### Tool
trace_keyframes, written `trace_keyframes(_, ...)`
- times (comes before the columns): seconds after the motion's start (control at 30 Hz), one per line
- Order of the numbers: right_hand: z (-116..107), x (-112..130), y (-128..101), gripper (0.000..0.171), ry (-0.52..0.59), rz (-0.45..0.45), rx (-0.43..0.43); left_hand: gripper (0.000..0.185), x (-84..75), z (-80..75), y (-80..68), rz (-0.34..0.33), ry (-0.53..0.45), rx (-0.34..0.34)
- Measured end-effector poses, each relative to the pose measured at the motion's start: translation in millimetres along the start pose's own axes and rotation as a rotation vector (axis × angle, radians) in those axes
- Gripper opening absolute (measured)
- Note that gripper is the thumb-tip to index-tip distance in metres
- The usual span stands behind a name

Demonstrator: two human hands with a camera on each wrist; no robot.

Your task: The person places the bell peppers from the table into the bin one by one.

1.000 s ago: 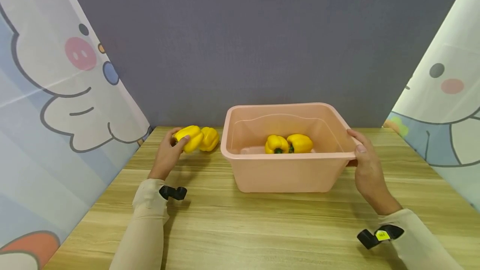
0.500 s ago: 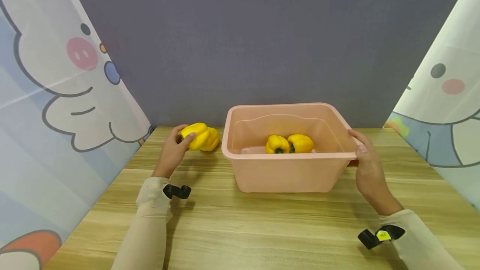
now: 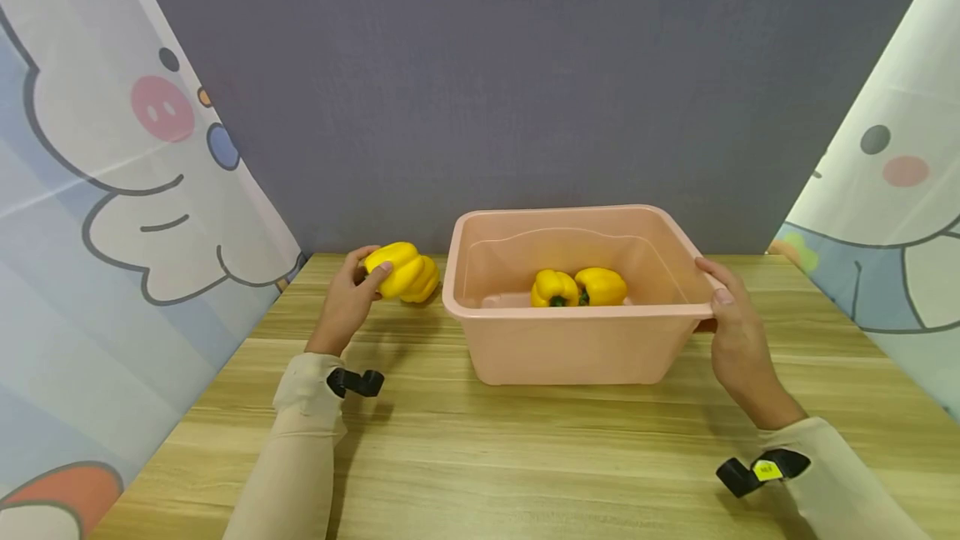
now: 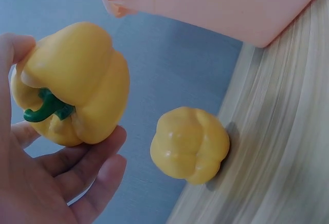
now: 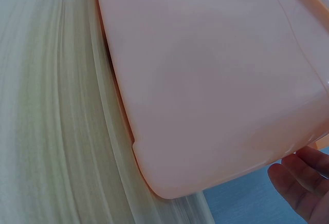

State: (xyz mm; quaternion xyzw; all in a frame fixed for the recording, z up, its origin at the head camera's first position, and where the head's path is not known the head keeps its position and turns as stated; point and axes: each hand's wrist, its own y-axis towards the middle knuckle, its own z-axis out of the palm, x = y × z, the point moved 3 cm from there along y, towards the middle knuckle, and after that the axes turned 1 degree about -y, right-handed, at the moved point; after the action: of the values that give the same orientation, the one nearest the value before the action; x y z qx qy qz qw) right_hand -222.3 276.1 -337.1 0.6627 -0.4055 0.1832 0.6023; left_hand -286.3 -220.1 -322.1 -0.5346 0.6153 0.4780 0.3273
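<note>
Table: light wooden table [image 3: 525,457] with a visible grain, carrying everything in the scene, a grey wall behind it and cartoon-printed curtains at left and right.
Tub: large pale pink rectangular plastic tub [image 3: 570,344] standing at the middle of the table, slightly to the far side.
Right hand: right hand [image 3: 738,348] holds the tub's right rim, thumb on top of the edge and fingers [image 5: 300,180] curled beneath it.
Left hand: left hand [image 3: 347,305] is left of the tub, fingers and thumb wrapped round a pepper.
Held pepper: glossy yellow bell pepper with a green stem [image 4: 72,88], raised off the table in the left hand; the stem points towards the palm, fingers cup it from below, and it sits just left of the tub's left rim without touching it.
Loose pepper: second yellow bell pepper [image 4: 190,144] lying on the table just beyond the held one, close to the tub's far-left corner, apart from the hand.
Peppers in tub: two yellow bell peppers with green stems [image 3: 577,287] side by side on the tub floor, touching each other.
</note>
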Motion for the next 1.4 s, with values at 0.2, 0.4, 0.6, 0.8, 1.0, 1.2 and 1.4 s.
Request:
trace_keyframes(0.2, 0, 1, 1, 0.046, 0.005, -0.002, -0.003, 0.055, 1.6, 0.4, 1.9, 0.017, -0.045, 0.015)
trace_keyframes(0.4, 0, 0, 0, 0.046, 0.001, -0.006, -0.004, 0.056, 5.1, 1.3, 4.9, 0.05, -0.084, 0.022)
trace_keyframes(0.6, 0, 0, 0, 0.047, 0.002, -0.013, 0.0, 0.057, -4.0, 4.9, 2.9, 0.074, -0.094, 0.018)
trace_keyframes(0.8, 0, 0, 1, 0.047, 0.014, -0.017, 0.0, 0.055, -12.9, 6.8, 0.7, 0.11, -0.099, 0.025)
trace_keyframes(1.0, 0, -1, 1, 0.047, 0.012, -0.021, -0.002, 0.054, -21.5, 10.2, -0.1, 0.14, -0.1, 0.04)
trace_keyframes(1.2, 1, -2, 1, 0.046, 0.061, -0.021, 0.0, 0.054, -29.7, 11.9, -3.0, 0.163, -0.098, 0.039)
trace_keyframes(1.4, 1, -1, 0, 0.046, 0.029, -0.011, 0.0, 0.053, -38.5, 14.9, -5.0, 0.204, -0.072, 0.046)
